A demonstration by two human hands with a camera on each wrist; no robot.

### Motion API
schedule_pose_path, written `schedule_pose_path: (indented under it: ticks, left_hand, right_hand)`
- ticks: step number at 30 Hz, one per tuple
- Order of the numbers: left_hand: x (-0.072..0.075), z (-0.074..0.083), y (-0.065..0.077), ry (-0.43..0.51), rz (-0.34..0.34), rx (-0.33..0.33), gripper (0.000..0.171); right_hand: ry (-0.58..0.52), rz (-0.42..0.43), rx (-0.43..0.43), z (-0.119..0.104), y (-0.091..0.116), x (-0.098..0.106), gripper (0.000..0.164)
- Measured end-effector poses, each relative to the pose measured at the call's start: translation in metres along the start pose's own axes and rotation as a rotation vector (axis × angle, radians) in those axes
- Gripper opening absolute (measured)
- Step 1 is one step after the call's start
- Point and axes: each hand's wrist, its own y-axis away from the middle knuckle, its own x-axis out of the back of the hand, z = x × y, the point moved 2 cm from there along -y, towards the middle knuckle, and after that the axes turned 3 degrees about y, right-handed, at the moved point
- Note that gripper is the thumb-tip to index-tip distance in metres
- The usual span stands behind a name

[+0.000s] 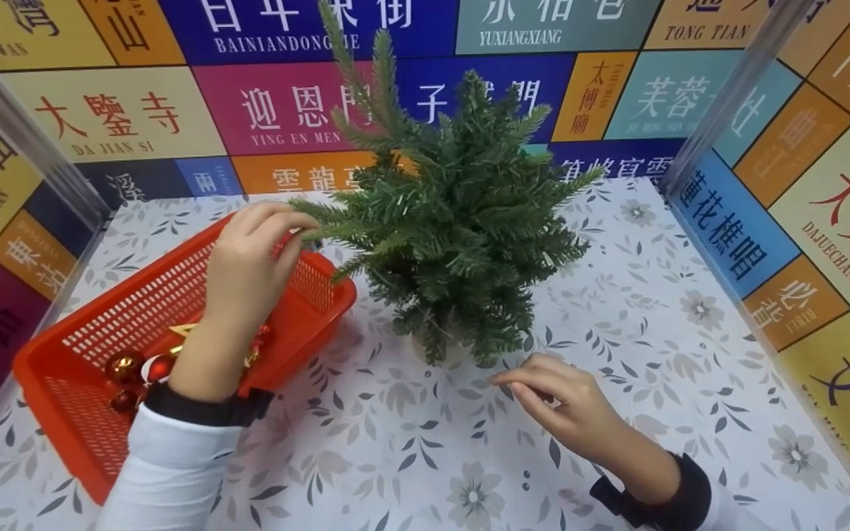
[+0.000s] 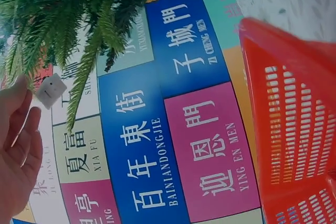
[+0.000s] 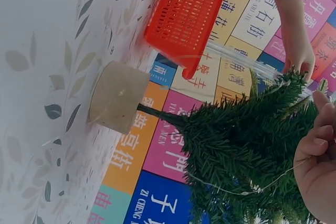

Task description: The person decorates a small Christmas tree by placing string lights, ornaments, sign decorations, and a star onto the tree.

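A small green artificial Christmas tree (image 1: 462, 206) stands upright on a pale round base (image 3: 118, 97). At its left side my left hand (image 1: 251, 258) has thumb and fingers together by a branch tip. There, in the left wrist view, it pinches a small white case (image 2: 51, 91) with dark marks; its grip is partly out of frame. To the right of the tree's foot, my right hand (image 1: 572, 409) pinches a thin wire (image 3: 231, 192), which runs in a slack curve from the branches in the right wrist view.
A red plastic basket (image 1: 174, 287) stands on the left, under my left forearm. Inside it lie a brown-gold bauble (image 1: 125, 365), a red and white bauble (image 1: 157, 369) and other ornaments. Printed panels (image 1: 322, 103) wall in the leaf-patterned tabletop (image 1: 395, 472) at the back and sides.
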Motion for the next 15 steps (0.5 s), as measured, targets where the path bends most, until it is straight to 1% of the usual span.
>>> schedule_pose_path:
  ticks: [5,8,10,12,15]
  left_hand:
    - [-0.007,-0.004,-0.007,-0.024,0.004,0.015,0.014]
    - [-0.012,-0.005,-0.009,-0.035,0.026,0.020,0.017]
    - [-0.014,-0.007,-0.010,-0.029,0.057,0.018,0.017]
    - [-0.016,-0.008,-0.011,-0.003,0.095,0.012,0.012]
    - [-0.017,-0.009,-0.013,0.026,0.166,-0.037,0.008]
  right_hand:
    - [0.042,0.027,0.006,-0.002,-0.004,-0.002,0.026]
    - [0.057,0.034,0.010,-0.004,-0.007,-0.003,0.023]
    - [0.066,0.033,0.018,-0.006,-0.009,-0.004,0.022]
    - [0.075,0.036,0.026,-0.007,-0.011,-0.005,0.021]
    - [0.096,0.041,0.027,-0.009,-0.012,-0.007,0.020]
